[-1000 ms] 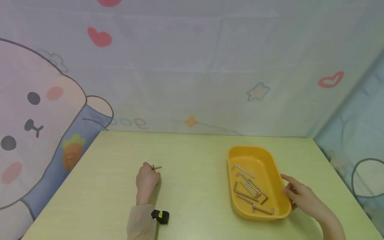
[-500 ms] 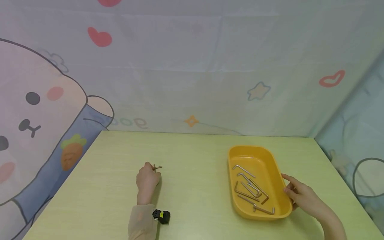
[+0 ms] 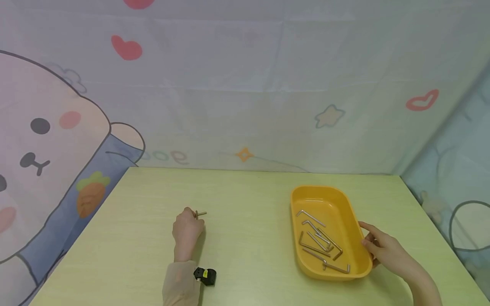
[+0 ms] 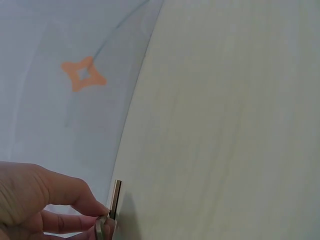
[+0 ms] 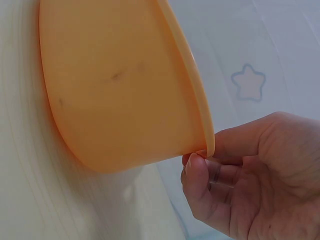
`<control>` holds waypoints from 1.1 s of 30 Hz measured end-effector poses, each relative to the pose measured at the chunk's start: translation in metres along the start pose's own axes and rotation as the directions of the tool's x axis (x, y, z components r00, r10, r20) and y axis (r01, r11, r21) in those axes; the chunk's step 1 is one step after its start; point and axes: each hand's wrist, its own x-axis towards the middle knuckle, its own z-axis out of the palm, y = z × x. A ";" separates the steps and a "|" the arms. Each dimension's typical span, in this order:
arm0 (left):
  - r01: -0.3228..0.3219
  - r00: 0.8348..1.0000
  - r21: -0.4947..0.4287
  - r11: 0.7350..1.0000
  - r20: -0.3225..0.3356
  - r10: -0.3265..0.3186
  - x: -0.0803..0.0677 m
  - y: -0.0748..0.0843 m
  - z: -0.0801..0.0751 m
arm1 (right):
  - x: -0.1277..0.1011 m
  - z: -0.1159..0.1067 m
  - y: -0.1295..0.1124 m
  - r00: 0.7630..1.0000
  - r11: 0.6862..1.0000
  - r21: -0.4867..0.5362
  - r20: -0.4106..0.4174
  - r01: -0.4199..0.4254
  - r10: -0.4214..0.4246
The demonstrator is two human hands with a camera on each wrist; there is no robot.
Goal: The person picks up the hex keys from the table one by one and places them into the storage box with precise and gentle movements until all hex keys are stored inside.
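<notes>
My left hand (image 3: 186, 231) rests on the yellow-green table (image 3: 249, 204) left of centre and pinches a small metal hex key (image 3: 200, 213) between thumb and fingers; its short silver end (image 4: 114, 200) pokes out past my fingertips in the left wrist view. On the right stands an orange tray (image 3: 344, 216) with several hex keys (image 3: 319, 242) lying in it. My right hand (image 3: 379, 246) holds the tray's right rim (image 5: 200, 115), thumb above the edge and curled fingers (image 5: 200, 175) under it.
A cartoon-printed cloth backdrop (image 3: 245, 85) rises behind the table's far edge. A small black and yellow device (image 3: 204, 275) sits at my left wrist. Bare tabletop lies between my left hand and the tray.
</notes>
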 end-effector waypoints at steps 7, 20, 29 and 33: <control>-0.007 1.000 0.008 1.000 -0.019 0.008 0.000 0.000 -0.002 | 0.000 0.001 -0.001 1.000 1.000 0.005 -0.002 0.007 -0.007; -0.005 0.999 -0.003 1.000 -0.033 0.005 0.001 0.003 -0.003 | 0.001 0.001 -0.003 1.000 1.000 -0.003 -0.003 0.013 -0.013; -0.025 0.998 -0.021 0.999 -0.051 0.024 -0.003 0.007 -0.006 | 0.001 0.002 -0.003 1.000 1.000 -0.003 0.001 0.017 -0.017; -0.041 0.998 -0.019 0.999 -0.047 0.040 -0.004 0.010 -0.006 | 0.001 0.002 -0.001 1.000 1.000 -0.004 -0.001 0.013 -0.013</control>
